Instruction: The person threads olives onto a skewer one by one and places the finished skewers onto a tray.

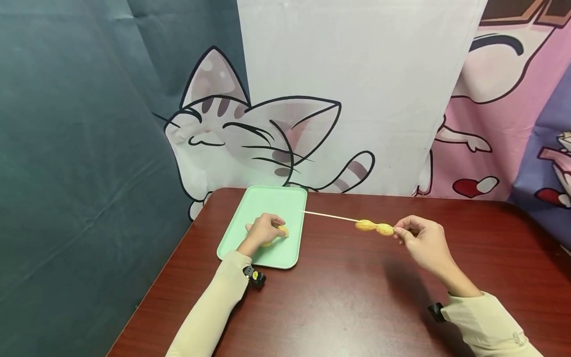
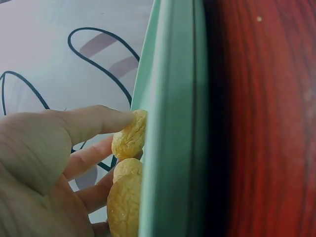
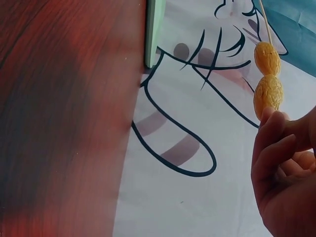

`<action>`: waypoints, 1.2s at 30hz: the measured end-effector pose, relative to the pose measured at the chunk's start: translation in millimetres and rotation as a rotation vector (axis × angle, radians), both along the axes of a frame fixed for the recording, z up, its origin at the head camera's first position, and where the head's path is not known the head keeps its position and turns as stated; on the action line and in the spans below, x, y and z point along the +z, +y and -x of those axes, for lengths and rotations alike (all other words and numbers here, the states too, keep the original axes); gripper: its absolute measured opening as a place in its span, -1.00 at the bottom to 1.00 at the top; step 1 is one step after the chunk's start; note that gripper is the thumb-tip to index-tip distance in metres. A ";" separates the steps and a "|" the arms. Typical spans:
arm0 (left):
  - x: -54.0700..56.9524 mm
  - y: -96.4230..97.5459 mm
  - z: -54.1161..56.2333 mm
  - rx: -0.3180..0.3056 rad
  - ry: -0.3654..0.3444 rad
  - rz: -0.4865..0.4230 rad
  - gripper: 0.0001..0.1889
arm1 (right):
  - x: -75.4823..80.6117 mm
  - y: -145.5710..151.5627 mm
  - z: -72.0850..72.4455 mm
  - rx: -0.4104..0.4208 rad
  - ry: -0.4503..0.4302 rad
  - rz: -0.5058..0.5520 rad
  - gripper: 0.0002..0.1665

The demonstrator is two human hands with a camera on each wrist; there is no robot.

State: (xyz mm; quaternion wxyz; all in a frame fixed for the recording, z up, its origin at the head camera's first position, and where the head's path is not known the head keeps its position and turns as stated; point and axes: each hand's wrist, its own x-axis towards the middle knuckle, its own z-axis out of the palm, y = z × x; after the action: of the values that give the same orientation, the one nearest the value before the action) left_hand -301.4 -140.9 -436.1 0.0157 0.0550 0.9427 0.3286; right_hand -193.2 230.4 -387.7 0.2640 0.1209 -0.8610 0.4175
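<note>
Printed cloth backdrop behind everything, dark teal at the left, then white, then pink and purple, with a striped cartoon cat drawn low across it; before it, a reddish-brown table, glossy, wood-grained; on the table's far left part, a pale green tray, rectangular with rounded corners and a raised rim; one person at work, in pale long sleeves, a small black device at the left wrist, another at the right; right hand held above the table, well apart from the tray, thumb and fingertips drawn narrow, pinching the end of a thin stick; left hand low over the tray, fingers bent, thumb and a finger pinching a yellow lump, rough-skinned and rounded; the stick runs roughly level from the right hand leftward, its bare tip by the tray's right edge, whether above or touching I cannot tell; two yellow pieces threaded on it, end to end, just beside the right fingertips; smallest last, two more lumps in the tray, beside the pinched one, under the left hand.
</note>
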 end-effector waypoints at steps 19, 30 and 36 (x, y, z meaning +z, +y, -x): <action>-5.3 -8.9 -0.6 -0.088 0.071 0.095 -0.72 | -5.4 4.0 -0.2 0.004 -0.022 -0.026 -0.82; -3.1 -3.9 -3.8 -0.105 0.123 0.043 -0.78 | -9.4 9.1 -1.2 -0.004 -0.039 -0.031 -0.79; -4.0 0.7 -4.6 -0.093 0.187 0.007 -0.82 | -10.3 13.2 -2.6 -0.006 -0.046 -0.031 -0.77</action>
State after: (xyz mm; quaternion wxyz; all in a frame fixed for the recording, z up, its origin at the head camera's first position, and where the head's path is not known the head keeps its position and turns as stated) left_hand -296.8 -140.2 -440.0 -0.0570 0.1290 0.9377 0.3176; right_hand -190.6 243.5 -398.0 0.2436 0.1128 -0.8736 0.4060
